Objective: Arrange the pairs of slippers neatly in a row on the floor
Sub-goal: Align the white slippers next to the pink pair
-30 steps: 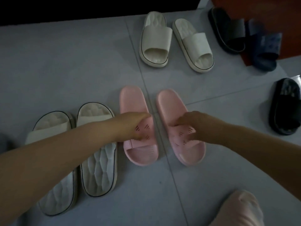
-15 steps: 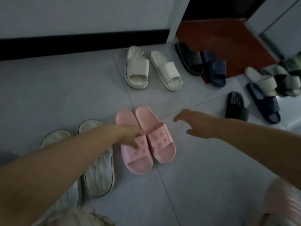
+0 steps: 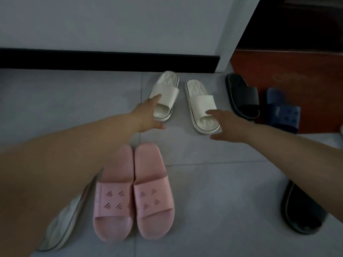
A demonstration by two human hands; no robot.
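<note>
A dim tiled floor [image 3: 55, 112] runs to a pale wall with a dark skirting board [image 3: 74, 59], slippers scattered across it. Both of the person's arms stretch toward a white pair: the left hand [image 3: 146, 115], fingers spread and holding nothing, overlaps the near edge of the left white slipper [image 3: 166, 93], whether touching it cannot be told; the right hand [image 3: 227, 127], likewise open and empty, hovers at the toe end of the right white slipper [image 3: 201, 103]. Each slipper lies just ahead of its own hand, its long axis running away toward the wall, the pair splayed slightly apart. Behind the hands, a pink pair [image 3: 133, 193] sits side by side, touching. Beyond the right hand lie a black slipper [image 3: 243, 97] and a blue slipper [image 3: 282, 112], unsorted, apparently next in line.
</note>
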